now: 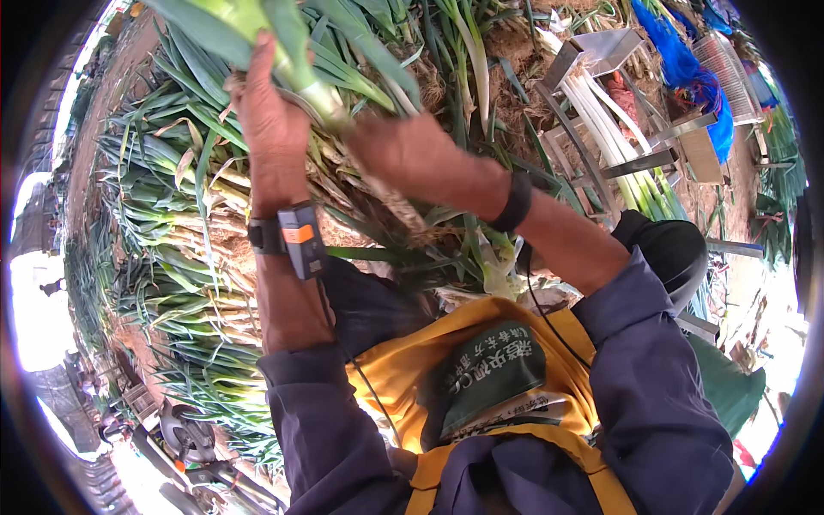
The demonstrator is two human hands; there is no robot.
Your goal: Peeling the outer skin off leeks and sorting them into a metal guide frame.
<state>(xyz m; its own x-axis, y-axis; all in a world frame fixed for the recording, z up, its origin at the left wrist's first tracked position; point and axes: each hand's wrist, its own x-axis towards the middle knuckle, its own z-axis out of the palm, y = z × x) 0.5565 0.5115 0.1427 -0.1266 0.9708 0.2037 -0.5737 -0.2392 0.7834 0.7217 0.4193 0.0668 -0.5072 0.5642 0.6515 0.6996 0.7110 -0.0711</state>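
Observation:
My left hand [277,135] grips a large leek [322,96] at its green upper part, thumb lying along the leaves. My right hand [405,154], blurred by motion, is closed at the lower stalk of the same leek. Its fingers are partly hidden, so whether it holds the stalk or an outer layer is unclear. Below the right hand, a pale stalk with a rooted end [402,215] slants down over other leeks. Rows of unpeeled leeks [206,238] with roots and soil lie to the left and beneath my hands.
To the right, a metal frame [640,164] cradles a bundle of white leek stalks [599,116]. Blue plastic strands [714,96] hang beside a wire basket [727,77]. My knee [663,257] is near the frame. A wheeled vehicle [187,431] stands at lower left.

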